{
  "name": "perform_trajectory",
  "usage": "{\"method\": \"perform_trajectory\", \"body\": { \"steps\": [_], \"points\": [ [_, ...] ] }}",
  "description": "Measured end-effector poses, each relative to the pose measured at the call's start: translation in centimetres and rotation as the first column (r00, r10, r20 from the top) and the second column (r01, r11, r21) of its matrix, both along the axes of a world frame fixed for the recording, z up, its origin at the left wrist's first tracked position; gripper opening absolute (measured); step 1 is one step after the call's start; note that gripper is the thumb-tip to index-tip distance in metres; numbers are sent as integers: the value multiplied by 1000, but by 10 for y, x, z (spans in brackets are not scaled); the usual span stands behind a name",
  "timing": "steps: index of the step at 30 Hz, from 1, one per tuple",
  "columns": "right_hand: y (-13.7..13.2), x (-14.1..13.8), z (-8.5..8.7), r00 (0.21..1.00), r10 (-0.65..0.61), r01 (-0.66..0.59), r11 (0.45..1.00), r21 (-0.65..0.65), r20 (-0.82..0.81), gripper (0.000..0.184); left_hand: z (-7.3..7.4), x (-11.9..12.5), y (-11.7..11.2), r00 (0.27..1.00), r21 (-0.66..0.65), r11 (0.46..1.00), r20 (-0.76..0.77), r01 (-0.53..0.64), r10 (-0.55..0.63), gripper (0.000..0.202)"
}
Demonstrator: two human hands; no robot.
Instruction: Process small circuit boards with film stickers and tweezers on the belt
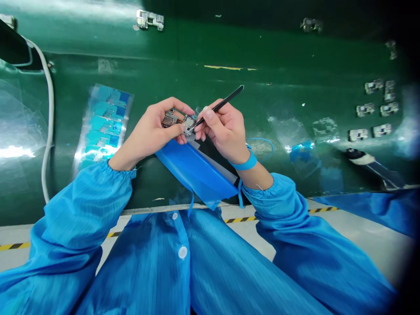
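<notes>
My left hand [157,127] is closed around a small silvery circuit board assembly [173,119], pinching its edges between thumb and fingers. In my right hand [226,129] are black tweezers [229,99], gripped like a pen, with the tips touching or very near the board's right part. My right fingertips are close beside the board, and I cannot tell whether they touch it. Beneath both hands lies a bright blue sheet [200,170] with a mesh-like edge. A blue strap [246,162] circles my right wrist.
Left of my hands lies a clear sheet of blue film pieces [104,124]. A white cable [49,100] runs down the left side. Similar metal assemblies [365,110] sit at the right, another [150,20] at the back. A dark-handled tool [374,166] rests near the right front edge.
</notes>
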State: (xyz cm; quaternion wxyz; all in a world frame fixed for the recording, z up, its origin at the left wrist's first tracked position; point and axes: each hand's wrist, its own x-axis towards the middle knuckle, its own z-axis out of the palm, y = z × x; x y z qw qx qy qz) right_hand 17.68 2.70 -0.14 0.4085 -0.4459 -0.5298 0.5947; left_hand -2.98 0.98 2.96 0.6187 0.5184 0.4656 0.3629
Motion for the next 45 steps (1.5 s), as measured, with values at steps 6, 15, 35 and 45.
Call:
{"method": "perform_trajectory", "body": {
  "steps": [6,15,35,45],
  "points": [
    [1,1,-3,1000,2,-2,1000,-5,-20,60,0,1,-1,1000,20,1000,-3,-4,4,26],
    [2,6,-12,999,8,-10,999,-30,-38,57,0,5,-1,997,-15,999,54,-50,50,31],
    [3,5,-13,997,37,-35,999,25,-71,59,-6,4,-1,996,31,999,74,-42,40,29],
    [6,8,-20,995,80,-77,995,56,-66,57,-13,3,0,995,81,996,87,-45,38,29]
  ]
}}
